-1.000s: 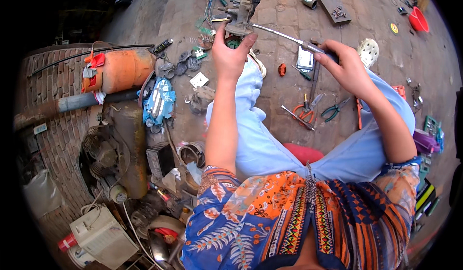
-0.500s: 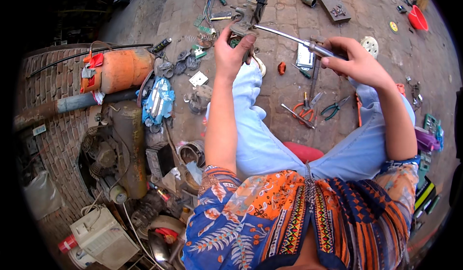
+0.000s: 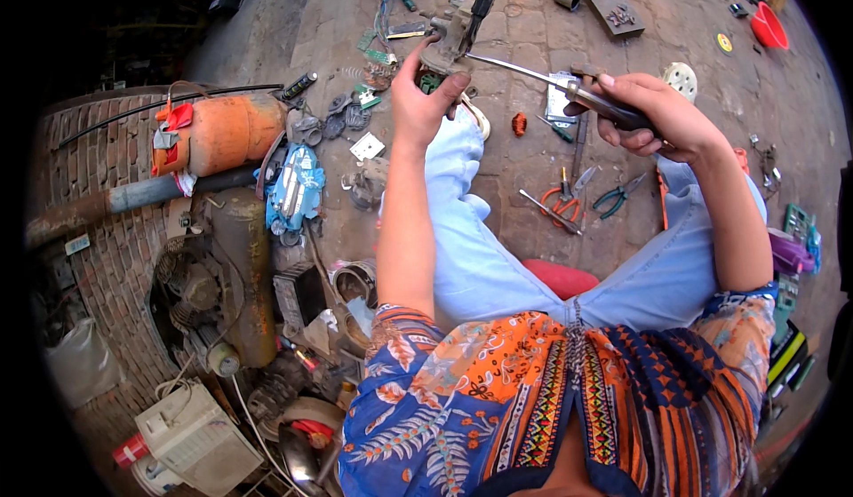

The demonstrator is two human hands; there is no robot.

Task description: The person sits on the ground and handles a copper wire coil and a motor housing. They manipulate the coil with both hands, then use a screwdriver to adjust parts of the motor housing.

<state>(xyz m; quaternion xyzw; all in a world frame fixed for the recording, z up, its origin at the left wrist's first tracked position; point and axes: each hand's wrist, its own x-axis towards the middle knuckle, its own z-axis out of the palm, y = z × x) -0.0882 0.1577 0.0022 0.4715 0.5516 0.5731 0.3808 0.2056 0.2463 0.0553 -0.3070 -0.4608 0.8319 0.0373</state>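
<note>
My left hand [image 3: 419, 106] grips a dirty grey metal motor part [image 3: 450, 42] with a black block on its upper right, holding it above my left foot. Thumb and fingers close round its lower end, where some green shows. In my right hand [image 3: 662, 117] is a long screwdriver [image 3: 524, 71], its dark handle wrapped by the fingers. The shaft points left, and its tip meets the lower right side of the part. Exactly what the tip rests on is too small to make out.
Between my legs lie orange-handled scissors [image 3: 562, 206], another screwdriver [image 3: 544, 208] and pliers [image 3: 619, 197]. A flat metal block [image 3: 609, 7] and a red bowl [image 3: 769, 28] stand farther off. At left are an orange gas cylinder [image 3: 233, 133] and a blue bag [image 3: 297, 188].
My right hand has rolled over on the screwdriver handle, so its fingers now show curled beneath it. The tip stays at the motor part, and my left hand has barely moved.
</note>
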